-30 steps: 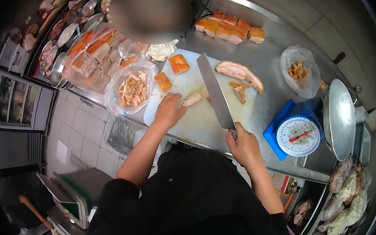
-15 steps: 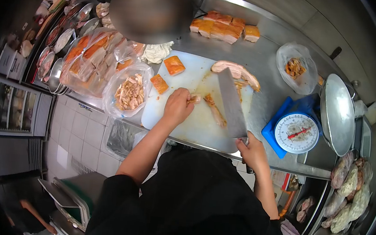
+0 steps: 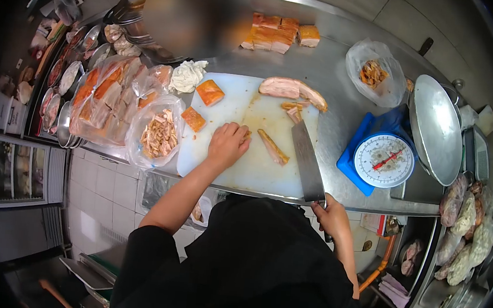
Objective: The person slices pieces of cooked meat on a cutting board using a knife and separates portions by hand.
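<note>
My left hand [image 3: 228, 145] rests on the white cutting board [image 3: 198, 164], fingers curled over a small piece of roast pork that is mostly hidden. In my right hand [image 3: 333, 217] is the handle of a cleaver [image 3: 308, 165]; its broad blade lies over the board's right side, tip pointing away from me. Between hand and blade is a strip of pork [image 3: 273, 147]. Smaller pork scraps [image 3: 293, 110] sit by the blade's tip, below a longer slab of pork belly [image 3: 293, 90]. Two crisp-skinned pork blocks [image 3: 210, 93] occupy the board's left side.
A clear bag of cut pork [image 3: 160, 136] stands left of the board, beside a larger bag of pork [image 3: 108, 98]. White cloth [image 3: 187, 76] is behind. More pork blocks [image 3: 273, 33] are at the back. Right are a blue scale [image 3: 384, 160] and a bag of scraps [image 3: 374, 73].
The view has shifted, so the table appears further left. The cleaver has come nearer my body and to the right across the board. My left hand has lowered, covering more of its piece.
</note>
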A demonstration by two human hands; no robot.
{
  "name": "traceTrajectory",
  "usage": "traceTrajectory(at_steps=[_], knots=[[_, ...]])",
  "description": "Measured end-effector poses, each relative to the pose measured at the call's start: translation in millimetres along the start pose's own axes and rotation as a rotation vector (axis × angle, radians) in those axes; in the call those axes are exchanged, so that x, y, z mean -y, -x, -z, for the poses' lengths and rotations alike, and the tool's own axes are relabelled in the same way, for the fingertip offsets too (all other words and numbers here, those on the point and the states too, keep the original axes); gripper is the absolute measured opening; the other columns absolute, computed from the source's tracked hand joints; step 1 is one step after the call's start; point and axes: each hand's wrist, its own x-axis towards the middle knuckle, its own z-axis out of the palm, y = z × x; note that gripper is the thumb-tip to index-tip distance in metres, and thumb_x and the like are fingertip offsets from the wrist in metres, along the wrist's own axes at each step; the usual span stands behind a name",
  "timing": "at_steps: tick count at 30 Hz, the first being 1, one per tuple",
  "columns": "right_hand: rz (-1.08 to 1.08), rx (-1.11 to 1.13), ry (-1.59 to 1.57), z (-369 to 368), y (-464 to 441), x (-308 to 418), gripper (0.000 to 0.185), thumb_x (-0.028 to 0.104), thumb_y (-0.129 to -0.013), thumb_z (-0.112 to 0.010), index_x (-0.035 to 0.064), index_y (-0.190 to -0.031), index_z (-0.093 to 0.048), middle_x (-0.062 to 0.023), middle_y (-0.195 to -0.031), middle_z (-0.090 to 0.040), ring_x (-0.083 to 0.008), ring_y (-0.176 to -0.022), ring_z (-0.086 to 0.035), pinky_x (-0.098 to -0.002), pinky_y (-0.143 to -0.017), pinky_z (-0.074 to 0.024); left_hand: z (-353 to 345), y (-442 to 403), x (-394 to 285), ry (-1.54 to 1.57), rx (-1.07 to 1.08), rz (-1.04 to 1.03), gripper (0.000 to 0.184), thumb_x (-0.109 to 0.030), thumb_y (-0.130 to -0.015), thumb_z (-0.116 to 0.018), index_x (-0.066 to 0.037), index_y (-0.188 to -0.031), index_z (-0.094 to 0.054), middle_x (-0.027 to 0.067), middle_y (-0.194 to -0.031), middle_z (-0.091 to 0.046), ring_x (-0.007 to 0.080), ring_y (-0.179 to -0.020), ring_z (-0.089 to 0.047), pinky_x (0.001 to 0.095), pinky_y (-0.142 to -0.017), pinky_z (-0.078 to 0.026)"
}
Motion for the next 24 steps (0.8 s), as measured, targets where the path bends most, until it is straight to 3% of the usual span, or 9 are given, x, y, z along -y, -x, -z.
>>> traceTrajectory(at_steps=[4, 8, 10, 13, 18, 19, 22, 23, 24], knots=[[-0.017, -0.011, -0.013, 0, -2, 4, 0.027, 0.028, -0.098, -0.067, 0.0039, -0.109, -0.065, -0.0106, -0.062, -0.064, -0.0196, -0.047, -0.061, -0.0375, -0.05, -0.0474, -3, 5, 0, -0.048, 0.009, -0.001, 0.024, -0.017, -0.085, -0.072, -0.011, -0.108, -0.066, 0.0094, -0.1, -0.061, 0.0293, -0.082, -0.066, 0.0437, -0.071, -0.055], [-0.04, 0.055, -0.006, 7, -6, 1, 0.034, 0.032, -0.1, -0.066, 0.0042, -0.119, -0.063, -0.0116, -0.065, -0.065, -0.02, -0.048, -0.061, -0.0371, -0.05, -0.0491, -3, -8, -9, 0.104, -0.045, 0.038, 0.025, -0.019, -0.089, -0.072, -0.009, -0.111, -0.065, 0.0098, -0.096, -0.062, 0.0245, -0.073, -0.066, 0.0401, -0.065, -0.055], [-0.05, 0.075, -0.007, 11, -7, 2, 0.037, 0.034, -0.101, -0.065, 0.0046, -0.123, -0.062, -0.0117, -0.066, -0.065, -0.0201, -0.048, -0.061, -0.037, -0.051, -0.0498, 3, -30, -29, 0.752, 0.032, 0.584, 0.029, -0.026, -0.094, -0.072, -0.007, -0.116, -0.065, 0.0061, -0.093, -0.063, 0.0167, -0.075, -0.064, 0.0324, -0.064, -0.052], [-0.031, 0.135, 0.004, 14, -13, -6, 0.045, 0.037, -0.101, -0.063, 0.0068, -0.133, -0.059, -0.0121, -0.068, -0.067, -0.0207, -0.049, -0.063, -0.0372, -0.054, -0.0523, 0, -101, -64, 1.262, 0.187, 0.7, 0.037, -0.034, -0.098, -0.071, -0.005, -0.12, -0.064, 0.0024, -0.091, -0.063, 0.011, -0.075, -0.058, 0.0278, -0.062, -0.048], [-0.009, 0.146, -0.001, 18, -18, -16, 0.043, 0.038, -0.1, -0.062, 0.0113, -0.134, -0.06, -0.0131, -0.072, -0.07, -0.0214, -0.048, -0.062, -0.0392, -0.056, -0.0534, -49, -256, -164, 1.306, 0.378, 0.493, 0.036, -0.037, -0.102, -0.067, -0.005, -0.117, -0.061, -0.0001, -0.08, -0.056, 0.009, -0.062, -0.049, 0.0276, -0.051, -0.039], [-0.025, 0.179, 0.015, 23, -18, -12, 0.043, 0.037, -0.1, -0.062, 0.0107, -0.134, -0.06, -0.0167, -0.08, -0.072, -0.0262, -0.057, -0.067, -0.0417, -0.063, -0.0554, -58, -288, -185, 1.347, 0.446, 0.486, 0.03, -0.037, -0.104, -0.064, -0.01, -0.113, -0.058, -0.0027, -0.073, -0.051, 0.008, -0.052, -0.045, 0.0279, -0.041, -0.034], [0.042, 0.141, 0.093, 22, -25, -22, 0.046, 0.034, -0.098, -0.062, 0.0073, -0.134, -0.061, -0.0269, -0.109, -0.072, -0.0421, -0.098, -0.071, -0.0497, -0.091, -0.0546, -137, -391, -226, 1.39, 0.455, 0.453, 0.029, -0.035, -0.104, -0.062, -0.008, -0.116, -0.058, 0.0009, -0.081, -0.059, 0.0123, -0.061, -0.056, 0.0305, -0.047, -0.044], [0.001, 0.179, 0.087, 26, -25, -17, 0.05, 0.034, -0.096, -0.062, 0.0044, -0.136, -0.059, -0.0292, -0.125, -0.066, -0.0475, -0.118, -0.062, -0.0519, -0.104, -0.048, -173, -424, -237, 1.475, 0.369, 0.497, 0.029, -0.034, -0.104, -0.062, -0.008, -0.116, -0.058, 0.0039, -0.087, -0.063, 0.0155, -0.069, -0.061, 0.0319, -0.054, -0.049], [0.103, 0.145, 0.143, 25, -29, -25, 0.051, 0.035, -0.096, -0.062, 0.005, -0.137, -0.058, -0.0282, -0.122, -0.068, -0.0468, -0.114, -0.064, -0.0516, -0.101, -0.0497, -195, -446, -247, 1.56, 0.284, 0.543, 0.028, -0.032, -0.105, -0.061, -0.008, -0.117, -0.058, 0.0068, -0.093, -0.067, 0.0186, -0.076, -0.065, 0.0334, -0.061, -0.053]])
